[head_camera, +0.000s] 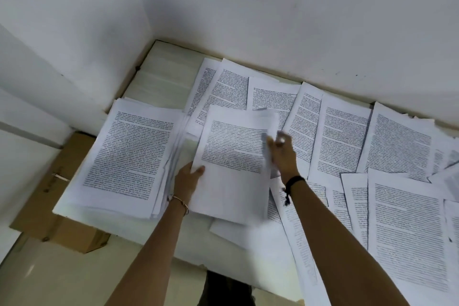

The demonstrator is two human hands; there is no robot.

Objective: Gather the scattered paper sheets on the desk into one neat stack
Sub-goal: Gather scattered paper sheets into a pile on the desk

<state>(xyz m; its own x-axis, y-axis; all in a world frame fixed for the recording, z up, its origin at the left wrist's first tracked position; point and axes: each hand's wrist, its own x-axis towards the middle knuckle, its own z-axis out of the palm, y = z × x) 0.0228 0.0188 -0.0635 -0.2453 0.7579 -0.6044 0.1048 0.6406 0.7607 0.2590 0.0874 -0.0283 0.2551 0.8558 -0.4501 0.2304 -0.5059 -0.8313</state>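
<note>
Stack [129, 154] left on desk [164, 74], loose sheets [342, 136] right

Single view, head-mounted, wide-angle. It looks forward and steeply down over the counter [164, 77] from its near edge, facing a white wall corner [146, 20]. Range is close: both forearms reach in from the bottom edge. Straight lines bow toward the margins. No second view to compare.
</note>
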